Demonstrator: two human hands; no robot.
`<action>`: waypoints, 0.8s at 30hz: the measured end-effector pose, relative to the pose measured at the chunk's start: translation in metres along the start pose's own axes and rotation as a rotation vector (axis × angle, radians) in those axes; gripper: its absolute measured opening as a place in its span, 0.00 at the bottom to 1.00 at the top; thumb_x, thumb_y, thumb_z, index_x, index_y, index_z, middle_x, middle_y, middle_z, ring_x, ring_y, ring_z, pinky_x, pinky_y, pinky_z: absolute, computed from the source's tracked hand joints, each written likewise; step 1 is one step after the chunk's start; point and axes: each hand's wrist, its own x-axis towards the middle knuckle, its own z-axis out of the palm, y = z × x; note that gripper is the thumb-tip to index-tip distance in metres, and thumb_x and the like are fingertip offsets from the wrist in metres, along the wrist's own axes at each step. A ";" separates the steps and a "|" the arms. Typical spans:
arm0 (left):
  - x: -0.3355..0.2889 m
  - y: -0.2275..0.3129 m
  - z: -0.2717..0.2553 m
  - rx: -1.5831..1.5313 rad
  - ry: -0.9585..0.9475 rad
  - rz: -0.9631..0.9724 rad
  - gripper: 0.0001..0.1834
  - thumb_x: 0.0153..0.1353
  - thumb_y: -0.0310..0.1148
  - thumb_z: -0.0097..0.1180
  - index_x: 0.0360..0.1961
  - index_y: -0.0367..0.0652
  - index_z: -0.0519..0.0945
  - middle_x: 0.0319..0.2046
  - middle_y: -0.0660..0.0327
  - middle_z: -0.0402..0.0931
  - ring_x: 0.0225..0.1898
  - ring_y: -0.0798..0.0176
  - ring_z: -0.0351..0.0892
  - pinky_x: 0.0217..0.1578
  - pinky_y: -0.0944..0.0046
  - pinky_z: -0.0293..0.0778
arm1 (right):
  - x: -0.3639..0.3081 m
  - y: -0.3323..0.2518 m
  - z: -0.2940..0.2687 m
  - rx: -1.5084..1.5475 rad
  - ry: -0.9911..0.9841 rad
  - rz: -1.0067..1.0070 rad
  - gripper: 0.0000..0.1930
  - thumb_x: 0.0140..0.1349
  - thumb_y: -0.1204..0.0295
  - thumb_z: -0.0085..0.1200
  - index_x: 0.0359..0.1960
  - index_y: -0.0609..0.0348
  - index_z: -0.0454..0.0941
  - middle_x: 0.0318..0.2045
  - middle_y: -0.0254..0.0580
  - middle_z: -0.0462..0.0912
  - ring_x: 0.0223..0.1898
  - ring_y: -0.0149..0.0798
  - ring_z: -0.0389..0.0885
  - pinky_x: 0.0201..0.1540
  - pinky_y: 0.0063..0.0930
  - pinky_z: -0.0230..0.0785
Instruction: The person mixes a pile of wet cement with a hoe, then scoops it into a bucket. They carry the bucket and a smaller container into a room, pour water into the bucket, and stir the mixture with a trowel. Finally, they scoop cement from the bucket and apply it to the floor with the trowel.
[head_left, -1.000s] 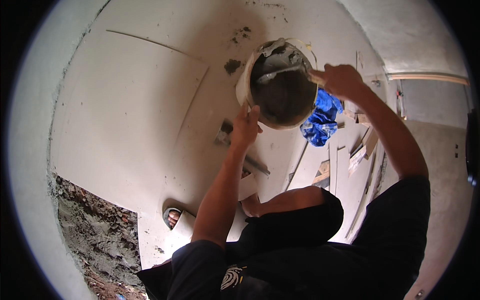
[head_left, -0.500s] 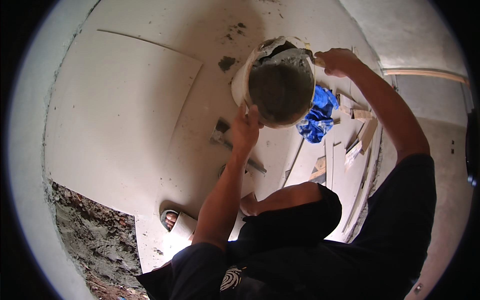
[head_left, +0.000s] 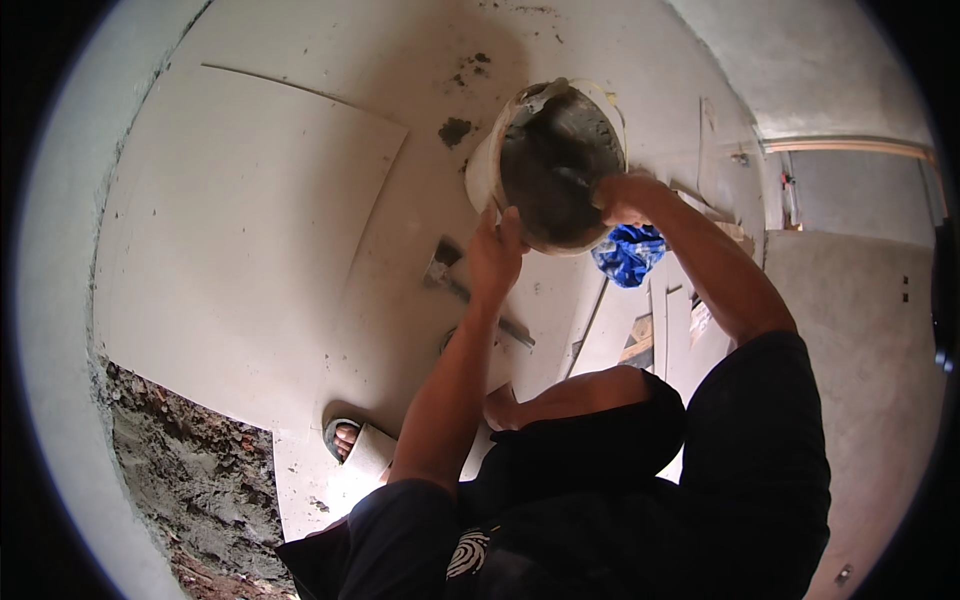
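A pale round bucket (head_left: 483, 172) tilts toward me, its mouth open to view and wet grey mortar (head_left: 545, 205) coating the inside. My left hand (head_left: 497, 252) grips the near left part of its rim, thumb on the edge. At the right side of the mouth is my right hand (head_left: 627, 198), closed round the handle of a trowel. The trowel's blade (head_left: 568, 177) reaches into the mortar and is blurred; its handle is mostly covered by my fingers.
Beside the bucket lies a crumpled blue cloth or bag (head_left: 630, 256). A scraper-like tool (head_left: 443, 262) rests below my left hand. A large pale board (head_left: 250, 190) covers the left floor, rough broken ground (head_left: 190, 470) borders it, and wood offcuts (head_left: 637, 340) lie at right.
My right hand has moved left and down from the rim's upper right, taking the trowel into the bucket. The left hand keeps its grip; the bucket has barely shifted.
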 end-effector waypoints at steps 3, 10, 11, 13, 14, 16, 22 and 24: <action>0.000 0.002 0.000 -0.033 0.005 -0.024 0.26 0.69 0.43 0.48 0.58 0.32 0.69 0.24 0.58 0.79 0.22 0.69 0.79 0.25 0.68 0.72 | -0.011 0.003 0.005 0.120 -0.011 -0.087 0.14 0.54 0.68 0.55 0.40 0.62 0.81 0.33 0.46 0.84 0.31 0.45 0.85 0.33 0.37 0.78; 0.000 0.005 -0.004 -0.032 -0.033 0.004 0.24 0.70 0.42 0.46 0.58 0.35 0.69 0.25 0.58 0.79 0.21 0.69 0.79 0.26 0.68 0.73 | -0.009 -0.005 0.032 0.860 -0.105 -0.281 0.18 0.58 0.61 0.55 0.45 0.59 0.74 0.21 0.41 0.77 0.20 0.35 0.78 0.22 0.30 0.72; 0.000 0.005 -0.004 -0.054 -0.037 0.018 0.24 0.70 0.42 0.46 0.58 0.35 0.69 0.25 0.57 0.79 0.22 0.69 0.79 0.26 0.68 0.73 | -0.008 -0.005 0.038 0.989 -0.109 -0.303 0.17 0.59 0.61 0.56 0.44 0.60 0.74 0.21 0.41 0.76 0.19 0.34 0.77 0.20 0.29 0.71; 0.002 0.004 -0.005 -0.015 -0.040 -0.014 0.24 0.70 0.42 0.46 0.58 0.35 0.69 0.26 0.58 0.79 0.21 0.68 0.79 0.25 0.68 0.72 | -0.007 0.001 0.049 1.201 -0.130 -0.326 0.18 0.60 0.58 0.55 0.46 0.57 0.75 0.21 0.41 0.77 0.17 0.34 0.75 0.20 0.29 0.70; 0.002 0.003 -0.005 0.000 -0.043 -0.031 0.24 0.70 0.42 0.46 0.58 0.34 0.69 0.26 0.58 0.79 0.21 0.68 0.79 0.25 0.68 0.72 | -0.009 0.007 0.053 1.296 -0.100 -0.343 0.19 0.60 0.59 0.55 0.48 0.57 0.74 0.21 0.40 0.77 0.17 0.33 0.75 0.19 0.28 0.69; 0.002 0.001 -0.005 0.004 -0.033 -0.007 0.24 0.70 0.42 0.46 0.59 0.35 0.68 0.27 0.58 0.79 0.21 0.68 0.79 0.25 0.69 0.73 | -0.014 0.022 0.056 1.476 -0.070 -0.307 0.20 0.60 0.60 0.54 0.50 0.56 0.74 0.20 0.40 0.76 0.17 0.32 0.75 0.18 0.27 0.68; 0.003 0.000 -0.006 -0.023 -0.053 -0.030 0.24 0.70 0.41 0.46 0.59 0.35 0.68 0.29 0.59 0.79 0.21 0.69 0.79 0.24 0.69 0.73 | -0.011 0.025 0.027 0.671 0.506 -0.180 0.23 0.58 0.68 0.52 0.57 0.54 0.71 0.28 0.48 0.82 0.25 0.41 0.82 0.29 0.35 0.76; 0.004 -0.001 -0.006 -0.059 -0.052 -0.021 0.26 0.69 0.42 0.47 0.61 0.33 0.66 0.28 0.58 0.79 0.21 0.69 0.78 0.23 0.69 0.72 | -0.002 0.003 0.024 0.139 0.684 -0.096 0.23 0.58 0.70 0.51 0.58 0.53 0.71 0.32 0.52 0.84 0.31 0.48 0.85 0.34 0.41 0.77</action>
